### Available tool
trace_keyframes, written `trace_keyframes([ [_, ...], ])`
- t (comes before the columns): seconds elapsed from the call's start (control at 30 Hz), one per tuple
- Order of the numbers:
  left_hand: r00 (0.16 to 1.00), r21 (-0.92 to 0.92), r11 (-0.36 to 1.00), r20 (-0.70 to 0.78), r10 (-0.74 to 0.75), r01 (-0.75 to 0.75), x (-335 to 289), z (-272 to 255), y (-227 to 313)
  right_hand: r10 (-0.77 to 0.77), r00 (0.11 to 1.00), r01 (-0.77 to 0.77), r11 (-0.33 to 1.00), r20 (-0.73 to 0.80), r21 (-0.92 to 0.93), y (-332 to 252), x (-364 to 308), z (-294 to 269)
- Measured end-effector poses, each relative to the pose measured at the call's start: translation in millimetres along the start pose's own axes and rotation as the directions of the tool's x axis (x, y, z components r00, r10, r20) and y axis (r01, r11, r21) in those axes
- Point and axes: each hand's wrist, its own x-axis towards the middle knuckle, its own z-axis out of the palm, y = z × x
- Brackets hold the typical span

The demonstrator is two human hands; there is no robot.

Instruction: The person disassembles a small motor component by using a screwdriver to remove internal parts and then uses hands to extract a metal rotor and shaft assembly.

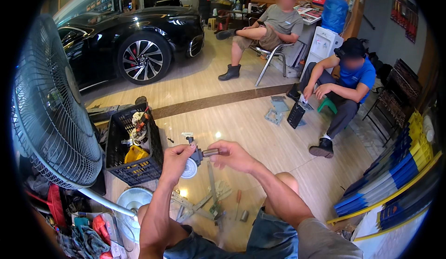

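Observation:
My left hand (174,162) is closed around a small dark grey motor gear housing (197,156), with a round pale disc (189,170) on its underside. On the housing's right, a short brownish metal cylinder (211,152), which looks like a motor armature, sticks out. My right hand (234,157) pinches its outer end between thumb and fingers. How deep the cylinder sits in the housing is hidden. Below my hands, crossed metal arms (200,208) lie on the floor. Beside them are a red-handled screwdriver (239,197) and a small metal can (244,216).
A black crate (134,171) of tools stands left, near a large fan (55,106) and a clear tub (134,196). A black car (139,41) is parked behind. One person sits on a chair; another (357,82) handles a dark panel (296,115). A blue-yellow rack (390,175) stands right.

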Motion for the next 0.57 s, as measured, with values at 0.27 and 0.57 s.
trace_keyframes([
  [0.27, 0.997, 0.066, 0.997, -0.067, -0.035, 0.039, -21, -12, -4, 0.152, 0.981, -0.124, 0.968, 0.120, -0.219, 7, 1, 9],
  [0.57, 0.966, 0.109, 0.993, -0.249, 0.066, -0.040, -53, -22, 0, -0.107, 0.985, 0.127, 0.981, 0.133, -0.149, -5, 8, 30],
])
